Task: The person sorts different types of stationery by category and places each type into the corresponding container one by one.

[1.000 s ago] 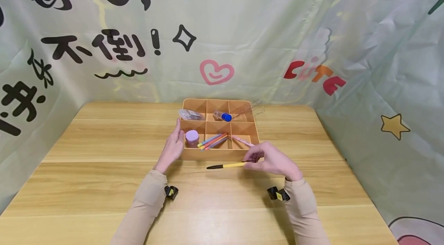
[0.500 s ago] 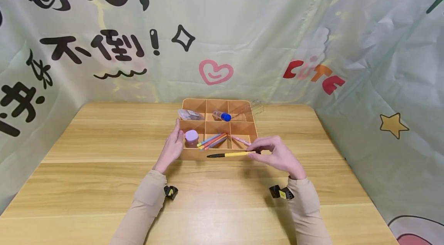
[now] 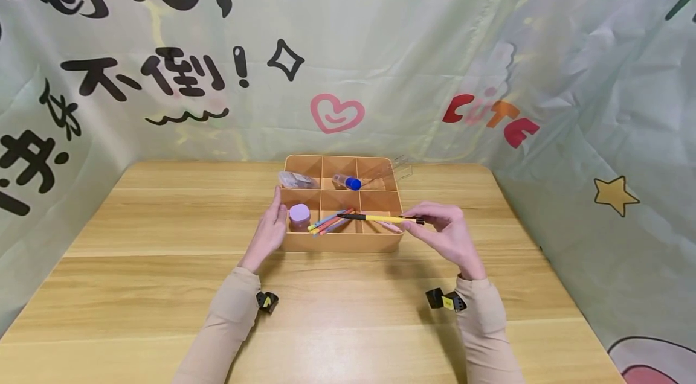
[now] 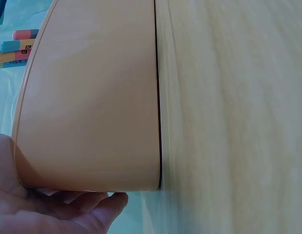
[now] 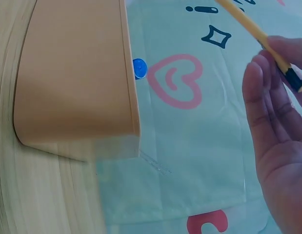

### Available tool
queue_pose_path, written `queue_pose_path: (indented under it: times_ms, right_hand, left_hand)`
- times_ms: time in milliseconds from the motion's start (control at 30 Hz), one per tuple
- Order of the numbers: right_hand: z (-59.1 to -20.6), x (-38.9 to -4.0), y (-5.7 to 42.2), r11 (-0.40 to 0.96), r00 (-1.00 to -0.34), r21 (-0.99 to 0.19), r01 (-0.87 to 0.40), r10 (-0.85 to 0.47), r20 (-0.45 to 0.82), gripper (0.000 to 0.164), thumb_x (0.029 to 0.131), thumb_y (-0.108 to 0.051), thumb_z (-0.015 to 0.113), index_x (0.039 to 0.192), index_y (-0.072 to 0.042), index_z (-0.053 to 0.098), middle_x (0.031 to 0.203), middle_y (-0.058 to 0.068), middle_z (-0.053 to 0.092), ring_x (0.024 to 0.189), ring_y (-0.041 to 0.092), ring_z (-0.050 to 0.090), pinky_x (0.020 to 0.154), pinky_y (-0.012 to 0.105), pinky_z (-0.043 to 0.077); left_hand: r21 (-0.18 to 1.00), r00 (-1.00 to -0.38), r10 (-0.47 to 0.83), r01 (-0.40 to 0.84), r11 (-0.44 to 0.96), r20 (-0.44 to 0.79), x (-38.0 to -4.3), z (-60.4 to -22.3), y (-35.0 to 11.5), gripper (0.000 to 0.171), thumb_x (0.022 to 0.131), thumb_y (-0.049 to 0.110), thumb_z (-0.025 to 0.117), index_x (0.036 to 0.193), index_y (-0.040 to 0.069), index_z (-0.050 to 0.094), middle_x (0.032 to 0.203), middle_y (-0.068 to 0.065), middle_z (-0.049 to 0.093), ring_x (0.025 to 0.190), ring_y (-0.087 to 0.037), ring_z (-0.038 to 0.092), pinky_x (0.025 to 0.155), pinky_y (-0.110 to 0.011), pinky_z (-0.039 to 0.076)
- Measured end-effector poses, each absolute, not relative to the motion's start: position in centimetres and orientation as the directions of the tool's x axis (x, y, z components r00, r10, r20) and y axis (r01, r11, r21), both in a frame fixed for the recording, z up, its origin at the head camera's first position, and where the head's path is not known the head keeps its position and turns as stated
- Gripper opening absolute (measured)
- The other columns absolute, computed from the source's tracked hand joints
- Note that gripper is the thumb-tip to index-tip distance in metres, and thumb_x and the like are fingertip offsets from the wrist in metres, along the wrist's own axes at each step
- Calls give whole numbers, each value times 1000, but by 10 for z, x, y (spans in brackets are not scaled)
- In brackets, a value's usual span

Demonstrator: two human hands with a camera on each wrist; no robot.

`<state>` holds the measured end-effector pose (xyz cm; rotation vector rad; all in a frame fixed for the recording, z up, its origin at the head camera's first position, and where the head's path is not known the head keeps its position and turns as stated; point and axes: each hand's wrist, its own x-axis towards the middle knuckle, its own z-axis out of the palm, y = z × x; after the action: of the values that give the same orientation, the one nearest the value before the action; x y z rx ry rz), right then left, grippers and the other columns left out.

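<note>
My right hand (image 3: 448,233) pinches a yellow pen (image 3: 383,218) with black ends near its right end. The pen lies nearly level above the front of a tan divided organizer box (image 3: 337,243), its dark tip pointing left. In the right wrist view, the pen's black end (image 5: 293,80) sticks out past the thumb and fingers. My left hand (image 3: 268,230) rests against the box's left side with fingers fairly straight; in the left wrist view some of its fingers (image 4: 111,207) are beside the box's end. Below the pen, colored markers (image 3: 328,224) lean in the front middle compartment.
A purple-lidded jar (image 3: 299,215) sits in the front left compartment, a pink pen (image 3: 388,226) in the front right. Behind are a clear plastic packet (image 3: 296,180), a blue-capped tube (image 3: 348,182) and a clear ruler-like strip (image 3: 402,168). A printed cloth (image 3: 261,124) hangs behind the table.
My right hand has lifted the yellow pen from in front of the box to above its front compartments, moving up and slightly right. The left hand stays at the box's side.
</note>
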<state>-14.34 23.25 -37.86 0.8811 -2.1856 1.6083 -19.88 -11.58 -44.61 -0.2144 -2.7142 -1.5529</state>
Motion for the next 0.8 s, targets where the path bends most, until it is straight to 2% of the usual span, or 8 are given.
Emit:
queue_pose_path:
  times_ms: [133, 400, 567, 800]
  right_hand:
    - [-379, -143, 232, 167, -775, -760, -628, -226, 590, 18, 80, 21, 68, 96, 13, 71, 95, -11, 74, 83, 2, 68, 76, 15, 57]
    - [-379, -145, 228, 99, -756, -750, -654, -51, 652, 16, 81, 23, 65, 96, 19, 67, 89, -7, 76, 76, 3, 71, 73, 15, 58]
    - [-379, -146, 226, 130, -745, -740, -660, 10, 667, 15, 82, 20, 67, 97, 19, 67, 88, -8, 76, 74, 2, 72, 74, 14, 58]
    - [-381, -148, 225, 254, -737, -722, -644, 45, 674, 15, 82, 18, 69, 97, 14, 70, 89, -13, 73, 73, -3, 69, 73, 11, 57]
  left_hand:
    - [859, -991, 113, 122, 497, 75, -199, -447, -116, 57, 110, 14, 27, 161, 0, 5, 167, -22, 14, 153, -42, 22, 128, -53, 17]
    - [860, -990, 123, 119, 496, 66, -198, -446, -115, 57, 110, 15, 26, 161, 1, 3, 168, -21, 11, 154, -41, 20, 128, -53, 15]
    - [859, -991, 124, 110, 500, 55, -198, -445, -116, 57, 110, 15, 25, 161, 3, 1, 168, -21, 11, 154, -41, 20, 128, -53, 15]
    - [856, -991, 125, 111, 505, 55, -197, -444, -116, 57, 110, 15, 24, 161, 2, 1, 167, -24, 13, 153, -42, 20, 128, -53, 15]
